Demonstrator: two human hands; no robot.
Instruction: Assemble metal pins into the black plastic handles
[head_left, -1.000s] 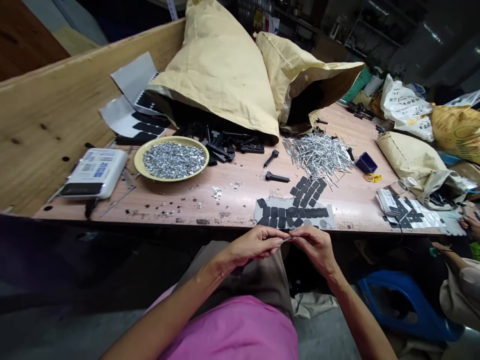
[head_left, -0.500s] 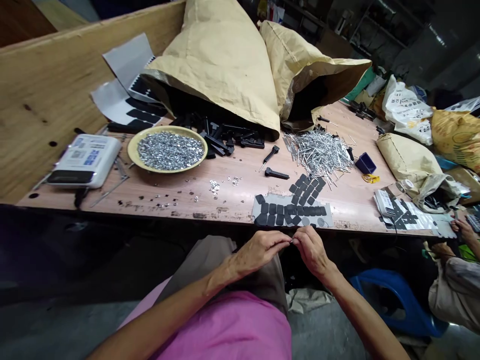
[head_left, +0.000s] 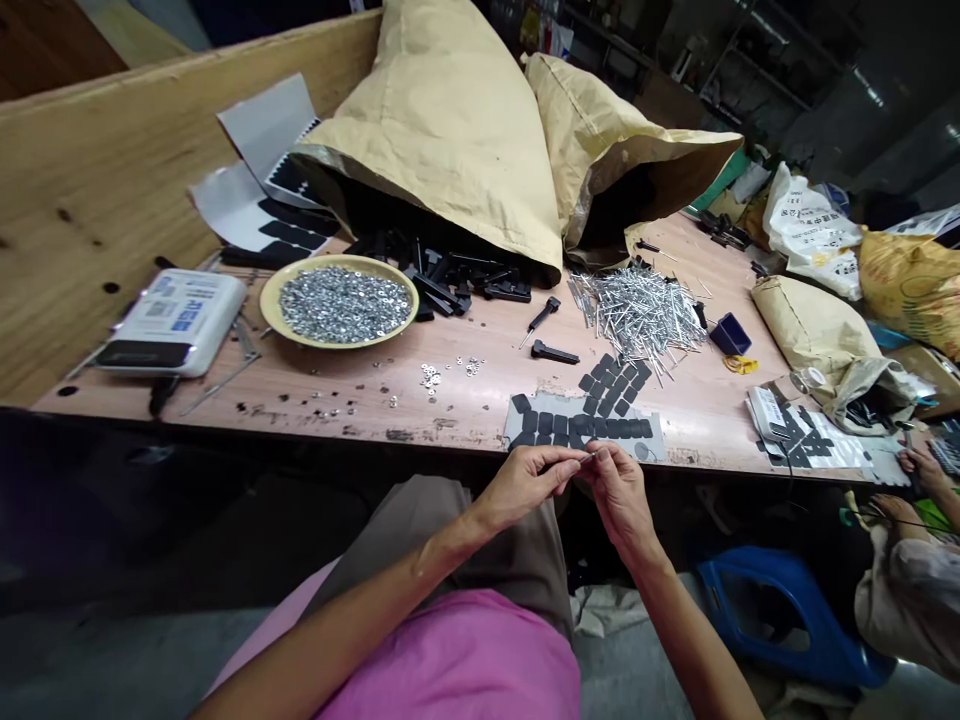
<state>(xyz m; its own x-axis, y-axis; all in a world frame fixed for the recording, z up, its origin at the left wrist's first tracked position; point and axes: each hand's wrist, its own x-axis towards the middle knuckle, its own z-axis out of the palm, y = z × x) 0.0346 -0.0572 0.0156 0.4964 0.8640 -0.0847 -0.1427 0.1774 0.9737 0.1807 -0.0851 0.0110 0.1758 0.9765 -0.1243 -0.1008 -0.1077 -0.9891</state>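
My left hand (head_left: 529, 487) and my right hand (head_left: 619, 495) meet just in front of the table edge, fingertips pinched together. Between them shows a small thin metal piece (head_left: 588, 457), mostly hidden by the fingers. Right behind the fingertips lies a grey sheet (head_left: 652, 440) carrying rows of black square pads (head_left: 559, 424). Beyond it are a black plastic part (head_left: 553, 352), another black part with a metal pin (head_left: 543, 313), and a heap of metal pins (head_left: 646, 310).
A yellow bowl (head_left: 268, 318) of small metal washers stands at left, beside a white device (head_left: 176, 315). Loose washers (head_left: 430, 378) dot the table. Large paper sacks (head_left: 442, 120) stand behind black parts (head_left: 442, 285). A co-worker's hand (head_left: 924, 465) and a blue stool (head_left: 787, 610) are at right.
Both my hands have moved slightly up toward the table edge, now overlapping the grey sheet's front part. The fingers stay pinched together, and the right hand has turned a little.
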